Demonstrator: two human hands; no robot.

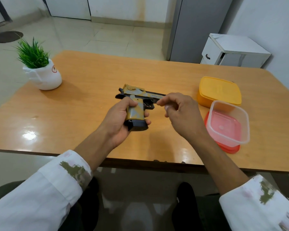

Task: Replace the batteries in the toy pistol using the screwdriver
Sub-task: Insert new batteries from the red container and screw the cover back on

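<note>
Clearly the toy pistol point(137, 104) is a light, rigid plastic shell, so I judge it easy to hold but slick on its painted sides. My left hand point(118, 120) wraps its handle firmly above the tabletop point(90, 77), barrel pointing right; that handle is the sound place to hold, not the thin trigger guard. My right hand point(182, 112) pinches its fingertips close together beside the barrel; whether that grip holds a small screw or nothing, I cannot tell. No screwdriver shows anywhere. The yellow lidded box point(218, 90) hides its contents; the clear tub point(228, 122) on its red lid looks empty. I cannot find the battery cover.
</note>
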